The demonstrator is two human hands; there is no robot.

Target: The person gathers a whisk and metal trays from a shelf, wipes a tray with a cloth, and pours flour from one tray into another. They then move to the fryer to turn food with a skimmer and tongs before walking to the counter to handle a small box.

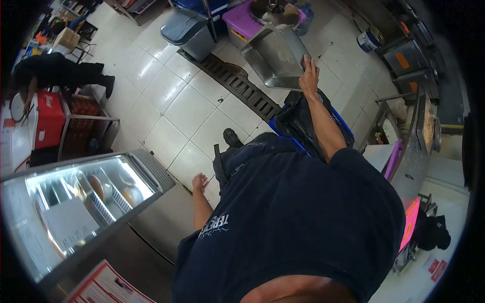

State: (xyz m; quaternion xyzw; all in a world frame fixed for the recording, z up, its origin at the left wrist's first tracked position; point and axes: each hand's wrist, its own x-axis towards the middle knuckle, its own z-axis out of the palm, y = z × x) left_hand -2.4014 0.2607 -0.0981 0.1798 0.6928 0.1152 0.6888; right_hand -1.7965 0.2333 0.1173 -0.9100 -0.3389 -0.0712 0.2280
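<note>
A deep metal pan (278,58) is tilted, its hollow side facing me, above the blue-edged crate. My right hand (309,78) grips the pan's right rim, fingers wrapped over the edge. Low on the left, my left hand (200,183) hangs over the floor tiles beside my body with its fingers apart and nothing in it. Below the pan, the blue crate (339,118) holds something black, like a plastic bag (298,121).
A floor drain grate (237,88) runs toward the crate. Beyond are a grey lidded bin (187,30) and a purple container (237,17). A lit glass-door fridge (91,197) stands left. Another person (55,73) bends near a red box (49,118). Metal counters line the right.
</note>
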